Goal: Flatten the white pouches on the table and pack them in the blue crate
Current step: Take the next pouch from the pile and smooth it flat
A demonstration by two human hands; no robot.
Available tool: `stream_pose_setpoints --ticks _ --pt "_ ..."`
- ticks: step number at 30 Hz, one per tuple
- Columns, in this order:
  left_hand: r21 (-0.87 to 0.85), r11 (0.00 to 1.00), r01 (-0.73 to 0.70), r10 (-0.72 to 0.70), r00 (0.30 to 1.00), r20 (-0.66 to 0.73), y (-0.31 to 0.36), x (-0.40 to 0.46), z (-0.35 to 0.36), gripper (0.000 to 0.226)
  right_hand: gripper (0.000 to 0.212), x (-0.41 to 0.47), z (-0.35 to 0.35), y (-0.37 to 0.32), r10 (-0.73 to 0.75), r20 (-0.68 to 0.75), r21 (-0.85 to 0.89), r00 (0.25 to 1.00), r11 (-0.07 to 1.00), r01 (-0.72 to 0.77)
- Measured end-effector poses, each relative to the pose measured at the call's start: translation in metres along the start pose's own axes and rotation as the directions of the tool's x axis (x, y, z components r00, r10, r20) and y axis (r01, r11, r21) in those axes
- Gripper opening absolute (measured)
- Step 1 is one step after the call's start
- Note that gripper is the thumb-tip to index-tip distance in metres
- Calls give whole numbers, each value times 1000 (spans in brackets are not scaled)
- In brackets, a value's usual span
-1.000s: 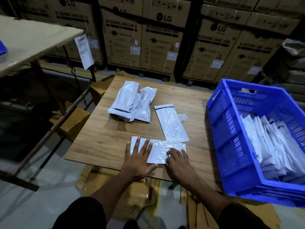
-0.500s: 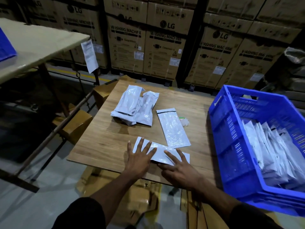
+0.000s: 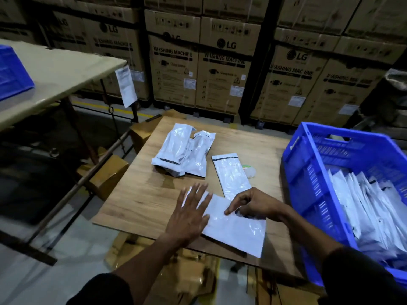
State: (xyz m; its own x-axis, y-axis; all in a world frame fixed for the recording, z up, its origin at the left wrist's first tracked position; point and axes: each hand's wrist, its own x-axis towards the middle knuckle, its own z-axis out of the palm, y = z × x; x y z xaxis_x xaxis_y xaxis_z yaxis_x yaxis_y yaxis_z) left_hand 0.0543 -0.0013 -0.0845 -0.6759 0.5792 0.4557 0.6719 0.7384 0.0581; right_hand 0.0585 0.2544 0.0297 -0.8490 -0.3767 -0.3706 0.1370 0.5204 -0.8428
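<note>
A wooden table (image 3: 136, 201) fills the middle of the frame. On it lie a flat white pouch (image 3: 235, 230) at the near edge, another (image 3: 231, 177) above it, two puffy pouches (image 3: 185, 153) upper centre, and a blue crate (image 3: 308, 172) at right.

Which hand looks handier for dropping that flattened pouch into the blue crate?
Probably the right hand: it rests on the pouch on the blue crate side. The left hand lies flat farther away.
</note>
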Motion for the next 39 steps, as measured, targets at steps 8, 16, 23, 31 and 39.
stream_pose_setpoints --ticks 8,16,23,31,39 --pt "74 987 146 -163 900 404 8 -24 50 69 37 24 55 64 -161 -440 -599 883 785 -156" --pt "-39 996 81 -68 958 277 26 -12 65 56 60 19 119 114 -258 -326 -840 909 521 -153" --pt "-80 987 141 -112 951 290 32 -19 61 62 64 15 121 108 -190 -323 -816 927 551 -171" --pt "-41 968 248 -219 912 347 24 -19 56 69 60 9 113 104 -76 -337 -740 938 638 -214" --pt "24 946 324 -308 871 383 20 -19 49 77 68 -3 108 115 -63 -324 -769 944 598 -224"
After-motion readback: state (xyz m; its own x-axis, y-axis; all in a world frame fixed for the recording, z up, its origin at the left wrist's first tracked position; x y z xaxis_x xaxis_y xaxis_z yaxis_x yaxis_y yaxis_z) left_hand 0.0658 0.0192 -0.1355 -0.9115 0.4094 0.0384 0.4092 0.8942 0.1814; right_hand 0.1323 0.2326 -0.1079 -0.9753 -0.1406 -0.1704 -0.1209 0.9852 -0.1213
